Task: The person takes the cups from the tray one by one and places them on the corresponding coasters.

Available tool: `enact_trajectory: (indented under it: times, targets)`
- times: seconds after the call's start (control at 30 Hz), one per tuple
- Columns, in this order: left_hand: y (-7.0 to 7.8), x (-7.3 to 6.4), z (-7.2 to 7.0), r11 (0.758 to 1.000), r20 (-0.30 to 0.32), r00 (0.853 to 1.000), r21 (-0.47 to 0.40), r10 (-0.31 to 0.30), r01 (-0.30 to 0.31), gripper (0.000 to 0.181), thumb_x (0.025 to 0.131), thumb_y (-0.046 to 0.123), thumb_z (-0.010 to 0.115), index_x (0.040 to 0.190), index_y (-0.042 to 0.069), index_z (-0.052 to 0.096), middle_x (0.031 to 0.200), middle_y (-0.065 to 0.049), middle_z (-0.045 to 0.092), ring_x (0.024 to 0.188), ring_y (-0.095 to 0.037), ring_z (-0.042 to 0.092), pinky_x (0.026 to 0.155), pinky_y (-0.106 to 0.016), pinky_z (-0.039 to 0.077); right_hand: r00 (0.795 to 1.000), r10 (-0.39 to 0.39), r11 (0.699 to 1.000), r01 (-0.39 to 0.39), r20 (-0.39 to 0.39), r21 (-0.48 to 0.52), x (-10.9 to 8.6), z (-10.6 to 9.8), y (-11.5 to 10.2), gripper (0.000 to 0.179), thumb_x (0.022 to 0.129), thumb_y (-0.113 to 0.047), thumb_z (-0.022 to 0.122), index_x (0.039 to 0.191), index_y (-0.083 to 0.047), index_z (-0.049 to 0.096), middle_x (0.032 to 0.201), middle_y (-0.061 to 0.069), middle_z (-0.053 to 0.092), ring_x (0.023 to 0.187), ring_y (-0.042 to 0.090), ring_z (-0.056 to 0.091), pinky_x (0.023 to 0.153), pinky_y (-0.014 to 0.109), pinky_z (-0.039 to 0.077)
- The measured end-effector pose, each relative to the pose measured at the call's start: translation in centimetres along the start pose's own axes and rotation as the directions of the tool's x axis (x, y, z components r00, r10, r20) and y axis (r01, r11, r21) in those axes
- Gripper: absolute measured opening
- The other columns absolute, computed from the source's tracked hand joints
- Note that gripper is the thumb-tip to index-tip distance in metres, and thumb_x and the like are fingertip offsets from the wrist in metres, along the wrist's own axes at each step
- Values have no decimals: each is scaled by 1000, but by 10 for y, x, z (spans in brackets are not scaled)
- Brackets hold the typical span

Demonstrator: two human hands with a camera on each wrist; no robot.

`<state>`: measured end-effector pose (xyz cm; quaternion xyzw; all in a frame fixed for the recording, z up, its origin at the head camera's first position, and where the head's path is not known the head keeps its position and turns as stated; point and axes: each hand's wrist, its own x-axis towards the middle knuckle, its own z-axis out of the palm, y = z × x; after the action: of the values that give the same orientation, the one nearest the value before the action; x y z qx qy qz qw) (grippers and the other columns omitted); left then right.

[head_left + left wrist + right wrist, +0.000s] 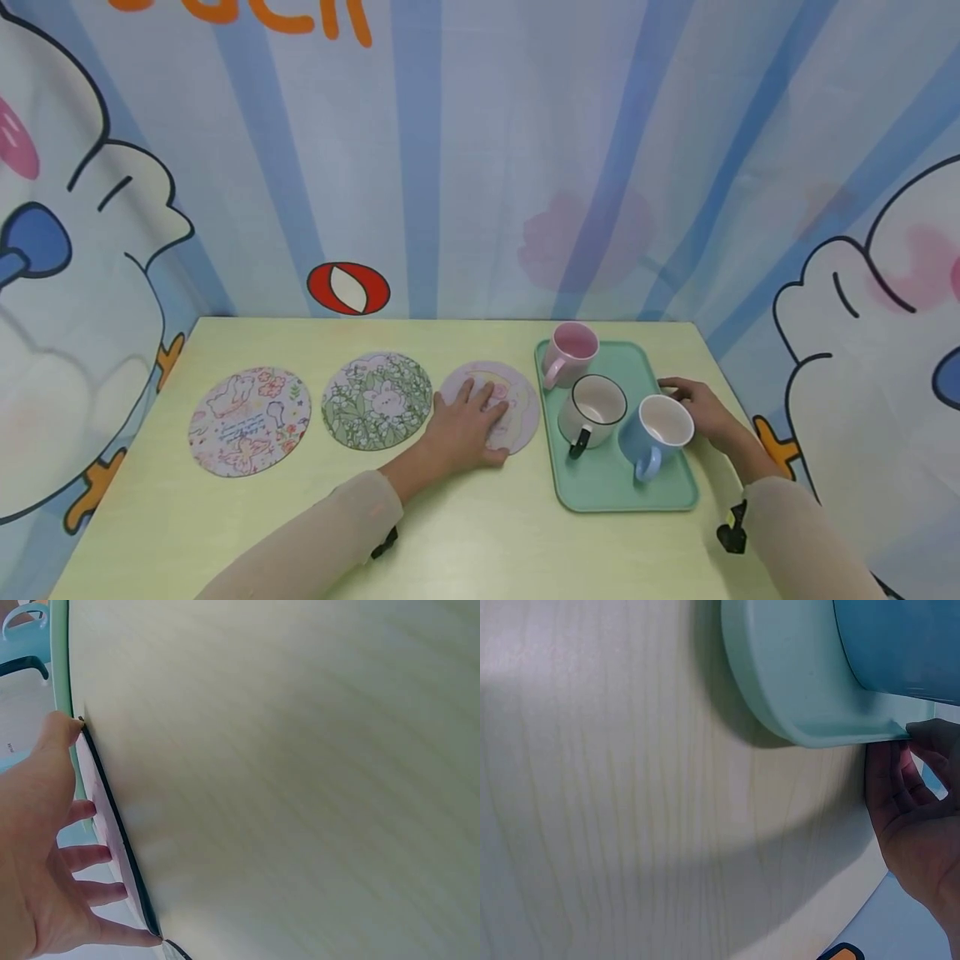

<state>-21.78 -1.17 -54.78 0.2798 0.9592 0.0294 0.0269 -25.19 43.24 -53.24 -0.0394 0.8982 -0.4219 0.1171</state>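
Observation:
My left hand (461, 429) rests with spread fingers on a pink round mat (522, 408), its thumb and little finger out at the mat's edge in the left wrist view. To the right is a green tray (626, 496) bearing a pink mug (573, 343), a white mug (581, 423) with a black handle, and a blue mug (637, 442). My right hand (708, 412) pinches the tray's right rim beside the blue mug. In the right wrist view the thumb lies over the rim, with fingers (881, 776) on its outer side.
Left of my left hand lie a green floral round mat (377, 402) and a pink-and-white patterned round mat (249, 422), all on a pale wooden table (480, 542). A blue striped backdrop (480, 167) with cartoon figures stands behind and at both sides.

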Motion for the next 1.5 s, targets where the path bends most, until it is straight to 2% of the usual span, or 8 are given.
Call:
enact_trajectory:
  times: [0.43,0.7,1.0,1.23,1.5]
  targets:
    - [-1,4,-2,1000,1,1000,12,1,-2,84,92,74,59,161,28,47,171,-10,35,156,-45,29,105,-80,37,1000,7,1000,-7,5,4,0,0,0,55,95,10,41,150,14,45,113,28,64,91,27,61,76,39,52]
    - [-3,5,-1,1000,-3,1000,19,3,-3,84,92,74,59,162,28,47,170,-10,35,155,-45,29,105,-80,37,1000,8,1000,-7,9,-8,-1,1,0,55,95,12,38,150,17,42,110,27,64,88,24,60,74,38,51]
    - [-4,9,-1,1000,4,1000,12,-3,3,84,92,74,60,162,28,47,171,-9,34,156,-45,28,106,-80,36,1000,13,999,-14,23,36,-7,-1,-19,55,92,15,38,147,22,41,107,30,63,85,26,60,72,39,51]
    - [-5,12,2,1000,12,1000,7,-6,6,84,93,74,59,162,29,45,171,-9,33,157,-45,26,106,-80,35,1000,1,1000,-1,2,6,-1,1,-1,56,94,13,39,150,18,41,109,27,64,86,23,60,73,38,51]
    - [-6,11,-1,1000,15,1000,-11,-8,8,84,93,74,60,162,28,46,171,-10,33,157,-46,26,106,-81,35,1000,-4,1000,4,-11,3,0,2,2,56,93,13,40,149,17,44,107,25,65,86,24,60,73,37,51]
